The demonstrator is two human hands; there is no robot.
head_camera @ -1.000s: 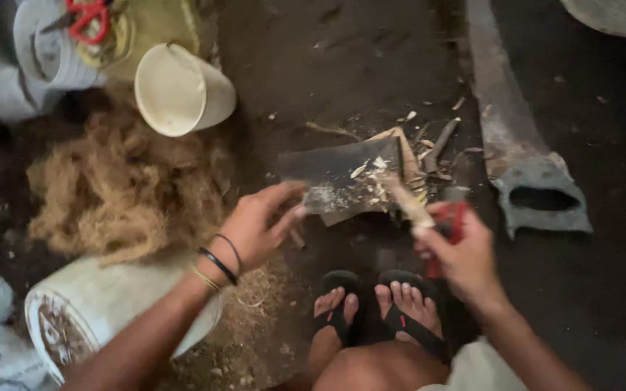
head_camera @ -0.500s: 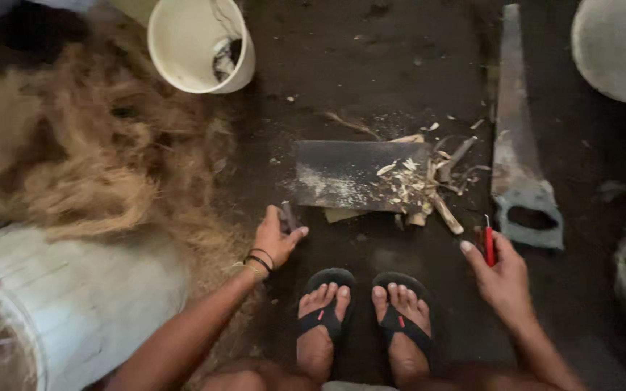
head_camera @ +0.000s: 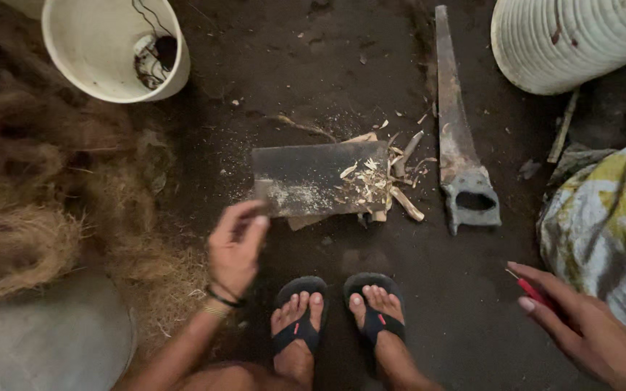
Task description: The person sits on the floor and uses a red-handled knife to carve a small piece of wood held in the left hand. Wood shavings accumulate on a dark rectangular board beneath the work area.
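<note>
The dark flat board (head_camera: 320,177) lies on the dirt floor (head_camera: 313,72) just ahead of our sandalled feet (head_camera: 338,318), its long axis running left to right across the view. Pale wood shavings (head_camera: 371,185) are heaped on its right end and spill onto the floor beside it, and a dusting of fine sawdust marks its lower left part.

Our left hand (head_camera: 237,246) is at the board's lower left corner, fingers curled in and pinched on something small and dark there; the hand is blurred, so we cannot tell whether it grips the board's corner or a separate piece. Bracelets circle that wrist.

Our right hand (head_camera: 588,329) is low at the right, well apart from the board, its fingers closed around a thin red-handled tool (head_camera: 534,293) whose tip points up and to the left.

A handsaw (head_camera: 458,137) lies just right of the shavings, its long axis running away from us, handle end nearest us and blade tip far.

At the upper left a cream bucket (head_camera: 81,65) lies tipped with its mouth toward us; inside we see a small dark tangle with cord. A ribbed white container (head_camera: 566,43) stands at the upper right; its contents are out of view. Brown fibre (head_camera: 30,188) is piled along the left, and a yellow and white patterned cloth (head_camera: 610,210) bulges at the right edge.
</note>
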